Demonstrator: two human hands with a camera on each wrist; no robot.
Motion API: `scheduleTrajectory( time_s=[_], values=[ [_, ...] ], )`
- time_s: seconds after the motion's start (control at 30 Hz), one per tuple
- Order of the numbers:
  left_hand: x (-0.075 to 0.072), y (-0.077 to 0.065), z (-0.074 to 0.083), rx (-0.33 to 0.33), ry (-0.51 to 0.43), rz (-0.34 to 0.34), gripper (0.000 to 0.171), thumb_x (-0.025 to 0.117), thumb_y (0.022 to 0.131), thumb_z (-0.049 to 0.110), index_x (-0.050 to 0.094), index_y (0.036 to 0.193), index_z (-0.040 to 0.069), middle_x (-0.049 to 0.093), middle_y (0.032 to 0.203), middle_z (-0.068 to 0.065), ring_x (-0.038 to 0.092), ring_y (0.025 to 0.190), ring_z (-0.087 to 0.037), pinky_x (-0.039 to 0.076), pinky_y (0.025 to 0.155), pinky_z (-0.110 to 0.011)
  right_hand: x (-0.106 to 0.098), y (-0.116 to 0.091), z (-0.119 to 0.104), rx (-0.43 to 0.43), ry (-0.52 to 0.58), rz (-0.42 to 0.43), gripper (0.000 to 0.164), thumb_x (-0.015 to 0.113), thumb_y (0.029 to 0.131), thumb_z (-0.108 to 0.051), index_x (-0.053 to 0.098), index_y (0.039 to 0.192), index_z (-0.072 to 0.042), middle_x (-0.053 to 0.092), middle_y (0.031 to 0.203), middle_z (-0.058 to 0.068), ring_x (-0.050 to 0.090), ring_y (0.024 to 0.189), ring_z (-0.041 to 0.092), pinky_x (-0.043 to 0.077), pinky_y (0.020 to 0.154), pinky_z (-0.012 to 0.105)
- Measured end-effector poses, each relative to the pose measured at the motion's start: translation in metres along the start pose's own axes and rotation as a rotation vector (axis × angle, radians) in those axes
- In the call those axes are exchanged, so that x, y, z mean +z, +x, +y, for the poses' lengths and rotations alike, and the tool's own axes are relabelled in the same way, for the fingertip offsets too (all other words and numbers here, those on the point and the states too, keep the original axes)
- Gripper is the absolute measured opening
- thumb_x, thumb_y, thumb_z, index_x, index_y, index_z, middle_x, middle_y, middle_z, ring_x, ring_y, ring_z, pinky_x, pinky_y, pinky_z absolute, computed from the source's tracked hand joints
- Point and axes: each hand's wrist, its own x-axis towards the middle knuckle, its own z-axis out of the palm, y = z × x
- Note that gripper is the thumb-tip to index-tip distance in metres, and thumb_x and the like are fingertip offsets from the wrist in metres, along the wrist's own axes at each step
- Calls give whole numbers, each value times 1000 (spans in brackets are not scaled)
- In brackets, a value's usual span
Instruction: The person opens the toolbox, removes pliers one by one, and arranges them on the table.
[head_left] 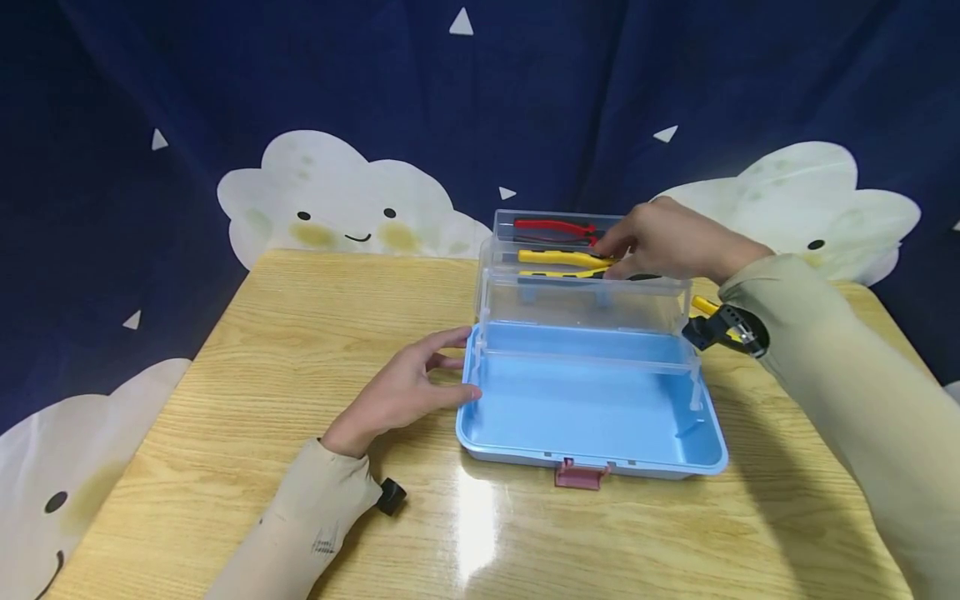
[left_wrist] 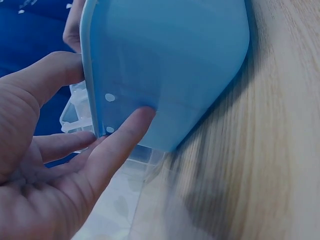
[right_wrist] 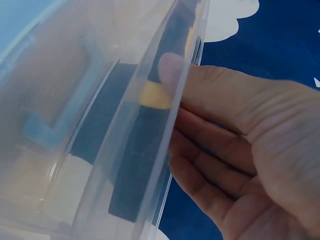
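A blue toolbox (head_left: 577, 417) stands on the table with its lid up and its clear trays raised at the back. My left hand (head_left: 408, 383) grips its left rim, the thumb at the edge and a finger against the outer wall (left_wrist: 165, 65). My right hand (head_left: 667, 242) reaches into the raised clear tray (right_wrist: 115, 165) and pinches yellow-handled pliers (head_left: 562, 258) at their right end. Behind them, red-handled pliers (head_left: 551, 225) lie in the rear compartment. Through the tray wall, the right thumb shows beside a yellow band on the dark tool.
Another yellow-handled tool (head_left: 703, 305) lies right of the toolbox, partly hidden by the right wrist's camera. A dark pink latch (head_left: 581, 475) hangs at the toolbox front. Behind the wooden table (head_left: 315, 333) hangs a dark blue curtain (head_left: 375, 75) with clouds.
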Motion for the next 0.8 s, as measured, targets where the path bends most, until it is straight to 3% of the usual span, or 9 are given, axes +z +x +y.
scheduleTrajectory(
  time_s=[0.27,0.8],
  values=[
    [0,0,1,-31,-16,2,79,84,87,21,45,156,23,49,159,-2,60,137,-28,59,100,-39,-2,1,0,-76,-25,-4,35,83,87,-16,78,121,-12,79,115,8,71,94,17,62,79,34],
    [0,0,0,-41,-6,4,80,84,87,23,44,157,23,49,159,-1,59,137,-27,58,99,-39,-4,2,4,-88,-1,0,41,82,83,-16,76,122,-6,77,116,10,68,95,18,58,82,36]
  ],
)
